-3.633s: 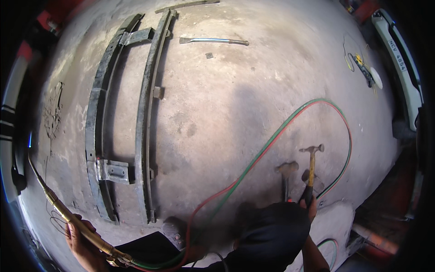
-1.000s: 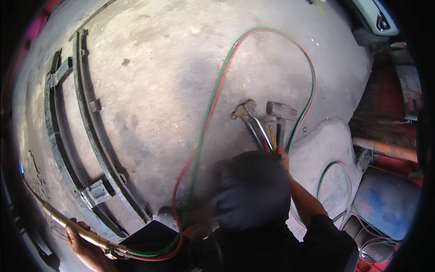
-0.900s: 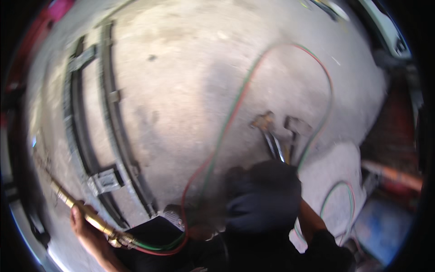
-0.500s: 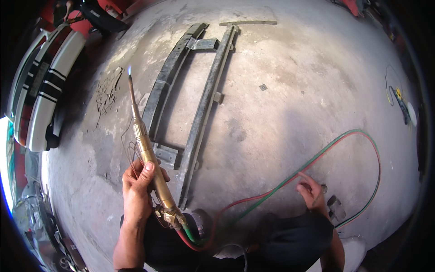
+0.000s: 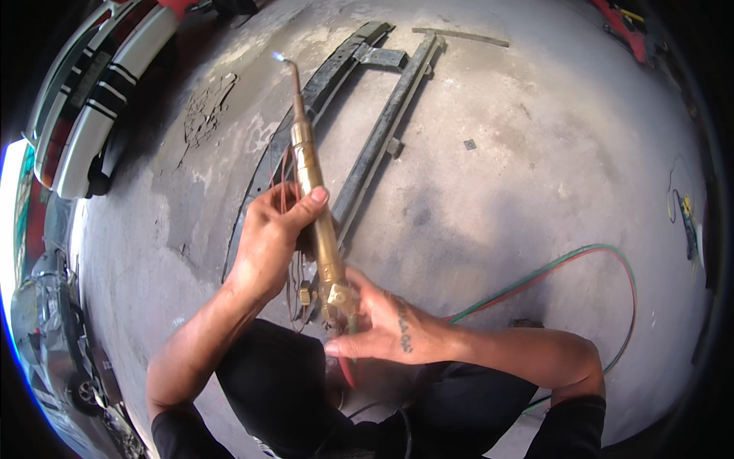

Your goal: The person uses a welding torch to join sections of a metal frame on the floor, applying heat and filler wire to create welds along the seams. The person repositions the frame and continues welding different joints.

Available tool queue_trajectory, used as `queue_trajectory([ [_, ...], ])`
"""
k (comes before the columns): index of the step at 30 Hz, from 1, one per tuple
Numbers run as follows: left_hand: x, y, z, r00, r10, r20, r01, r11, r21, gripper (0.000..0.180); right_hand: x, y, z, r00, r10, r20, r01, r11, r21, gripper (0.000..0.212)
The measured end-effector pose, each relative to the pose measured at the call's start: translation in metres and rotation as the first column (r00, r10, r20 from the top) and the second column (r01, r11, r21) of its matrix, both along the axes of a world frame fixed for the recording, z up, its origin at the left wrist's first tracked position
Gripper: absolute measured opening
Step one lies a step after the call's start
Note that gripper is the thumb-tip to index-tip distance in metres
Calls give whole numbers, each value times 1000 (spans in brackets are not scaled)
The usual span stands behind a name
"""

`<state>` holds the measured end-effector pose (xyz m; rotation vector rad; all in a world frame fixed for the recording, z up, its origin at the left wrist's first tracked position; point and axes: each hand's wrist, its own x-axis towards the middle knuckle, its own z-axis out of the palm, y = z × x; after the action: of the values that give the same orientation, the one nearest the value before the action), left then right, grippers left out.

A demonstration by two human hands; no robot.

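A brass gas torch (image 5: 327,245) points away from me, with a small blue-white flame (image 5: 278,56) at its bent copper tip. My left hand (image 5: 264,241) is closed around the middle of its handle, thumb on top. Thin brown wires (image 5: 294,283) run alongside the handle by that hand; whether the fingers hold them too I cannot tell. At the torch's base my right hand (image 5: 397,329) closes about the valve end, its fingers partly hidden behind the brass. A red and a green hose (image 5: 550,271) lead off to the right from there.
Beyond the torch a long grey metal frame (image 5: 390,115) lies on the concrete floor (image 5: 520,183). White bumpers with black stripes (image 5: 115,96) stand at the far left. A flat bar (image 5: 462,37) lies at the back, and a yellow-and-black tool (image 5: 686,226) at the far right.
My right hand has come from the right side to the torch's base and taken hold there. The torch has risen and moved right in my left hand, its tip now turned left.
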<state>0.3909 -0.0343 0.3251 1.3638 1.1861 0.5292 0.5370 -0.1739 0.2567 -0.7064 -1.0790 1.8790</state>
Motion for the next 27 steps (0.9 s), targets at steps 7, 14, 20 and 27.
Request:
queue_trajectory([
  [7, 21, 10, -21, 963, -213, 165, 231, 968, -97, 32, 6, -15, 12, 938, -306, 163, 311, 950, -9, 74],
  [14, -43, 46, -70, 973, -227, 33, 228, 973, -28, 40, 45, -35, 34, 897, -415, 150, 438, 881, -179, 76],
  [20, -109, -4, -238, 916, -379, -135, 377, 925, -43, 46, 46, -48, 51, 696, -674, 247, 707, 703, -77, 82],
  [27, -91, -81, -327, 613, -686, -393, 772, 626, 110, 51, 48, -81, 66, 458, -792, 404, 834, 540, 114, 94],
])
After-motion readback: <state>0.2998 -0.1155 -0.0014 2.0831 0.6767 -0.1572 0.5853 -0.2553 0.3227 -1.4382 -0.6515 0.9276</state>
